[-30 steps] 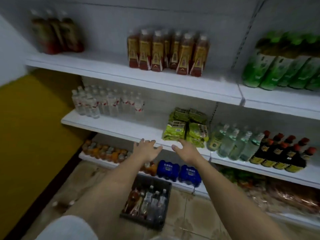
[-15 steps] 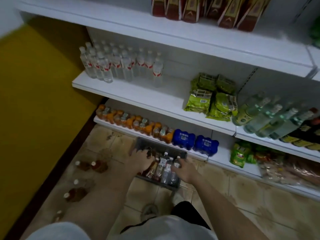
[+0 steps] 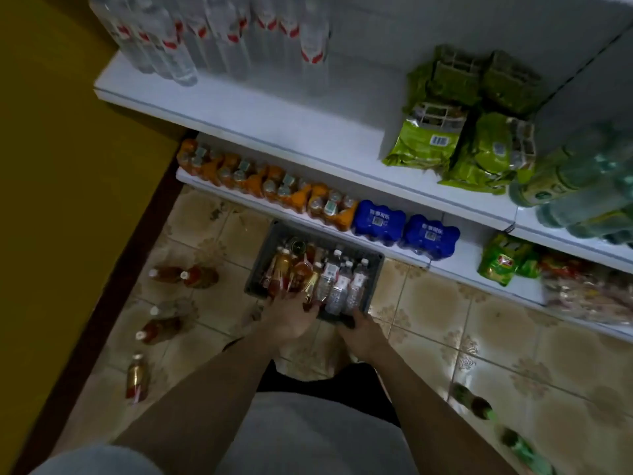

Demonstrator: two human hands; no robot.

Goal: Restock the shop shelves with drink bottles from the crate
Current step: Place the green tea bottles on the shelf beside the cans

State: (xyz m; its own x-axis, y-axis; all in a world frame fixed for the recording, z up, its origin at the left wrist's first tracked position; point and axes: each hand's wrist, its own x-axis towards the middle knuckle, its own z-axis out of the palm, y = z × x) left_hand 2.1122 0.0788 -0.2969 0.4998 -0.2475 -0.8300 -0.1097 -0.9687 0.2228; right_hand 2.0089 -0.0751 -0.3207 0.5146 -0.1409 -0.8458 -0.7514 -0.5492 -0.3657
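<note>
nearest the camera, a grey shirt front (image 3: 318,437) and two bare forearms reach down toward the tiled floor (image 3: 479,323). the left hand (image 3: 289,317) lies over the near left edge of the dark crate (image 3: 375,265), its fingers spread forward among the amber bottles (image 3: 291,272); whether they curl around one is hard to tell through the blur. the right hand (image 3: 359,332) sits at the crate's near right corner with its fingers wrapped over the rim, gripping it. the crate rests on the floor just in front of the bottom shelf (image 3: 455,269), holding amber tea bottles on its left side and clear water bottles (image 3: 342,282) on its right, all upright or slightly tilted. to the left of the crate, several brown bottles (image 3: 185,275) stand or lie loose on the tiles beside the yellow wall (image 3: 61,166), and two green bottles (image 3: 479,406) lie on the floor at the lower right. on the bottom shelf, orange shrink-wrapped packs (image 3: 274,186) run in a row, followed by two blue packs (image 3: 404,228) and green snack bags (image 3: 503,264). the middle shelf (image 3: 274,121) above carries clear water bottles with red labels (image 3: 212,36) at the left, green packets (image 3: 462,132) in the middle and pale green bottles (image 3: 582,186) at the far right.
</note>
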